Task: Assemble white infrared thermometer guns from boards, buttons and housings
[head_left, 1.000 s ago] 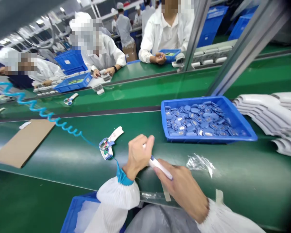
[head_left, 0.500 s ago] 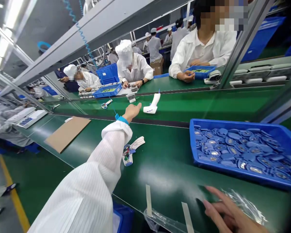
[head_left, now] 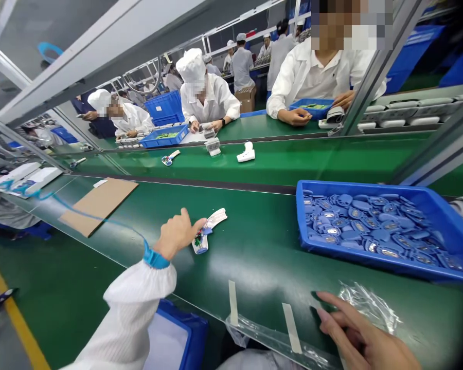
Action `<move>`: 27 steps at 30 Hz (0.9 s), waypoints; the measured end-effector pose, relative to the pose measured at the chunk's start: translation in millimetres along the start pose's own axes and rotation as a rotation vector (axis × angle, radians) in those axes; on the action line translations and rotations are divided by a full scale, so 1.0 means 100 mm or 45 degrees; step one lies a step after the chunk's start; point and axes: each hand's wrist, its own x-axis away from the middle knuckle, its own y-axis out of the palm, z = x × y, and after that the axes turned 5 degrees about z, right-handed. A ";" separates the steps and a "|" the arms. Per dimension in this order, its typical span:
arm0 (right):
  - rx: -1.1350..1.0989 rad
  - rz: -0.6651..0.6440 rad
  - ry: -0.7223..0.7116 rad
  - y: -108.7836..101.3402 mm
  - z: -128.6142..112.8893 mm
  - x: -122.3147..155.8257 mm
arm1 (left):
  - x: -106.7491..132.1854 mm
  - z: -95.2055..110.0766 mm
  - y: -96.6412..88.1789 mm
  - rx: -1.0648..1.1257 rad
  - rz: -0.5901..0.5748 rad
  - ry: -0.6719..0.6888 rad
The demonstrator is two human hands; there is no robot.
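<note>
My left hand, with a blue wrist strap and cord, is over the bench with thumb and index finger apart. Its thumb is at the edge of an opened white gun-shaped housing half holding wires and a green circuit board; whether they touch I cannot tell. Beyond it, on the green belt, lies a white gun-shaped housing. At the lower right my right hand rests near the bench surface, fingers apart and holding nothing. Beside it lies crumpled clear plastic.
A blue bin of blue oval parts stands at the right. Left of my hand lies a brown board. Tape strips hold clear plastic at the front edge. Co-workers sit across the belt. A metal post rises at the right.
My left hand has drawn back from the belt to the opened housing half on the bench. The white housing has shifted on the belt. My right hand has barely moved.
</note>
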 end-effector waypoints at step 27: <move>0.399 0.229 -0.650 -0.53 -1.32 -0.14 | 1.59 0.86 0.19 0.988 -0.813 0.755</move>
